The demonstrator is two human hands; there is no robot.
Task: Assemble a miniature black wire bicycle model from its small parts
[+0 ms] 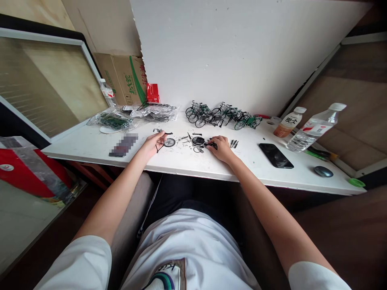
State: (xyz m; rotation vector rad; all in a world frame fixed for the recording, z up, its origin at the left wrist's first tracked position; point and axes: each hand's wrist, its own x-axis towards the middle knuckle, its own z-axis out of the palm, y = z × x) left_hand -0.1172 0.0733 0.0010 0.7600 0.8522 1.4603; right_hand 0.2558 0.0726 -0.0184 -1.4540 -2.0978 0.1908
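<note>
My left hand (153,145) is closed on a partly built model bicycle (169,142), black, with one spoked wheel showing at its right side. The fingers hide part of its frame. My right hand (221,148) rests on the table with bent fingers over small black parts (211,144); whether it grips one I cannot make out. Just left of that hand lie a black wheel-like part (198,140) and a smaller loop-shaped part (198,149). Thin loose pieces (185,139) are scattered between the hands. Several dark slim sticks (234,143) lie right of my right hand.
Finished model bicycles (208,117) stand along the wall. Plastic bags of parts (116,120) lie back left, near a pixelated phone (123,145). On the right are a black phone (275,155), a mouse (323,171), a water bottle (314,129) and a drink bottle (289,122).
</note>
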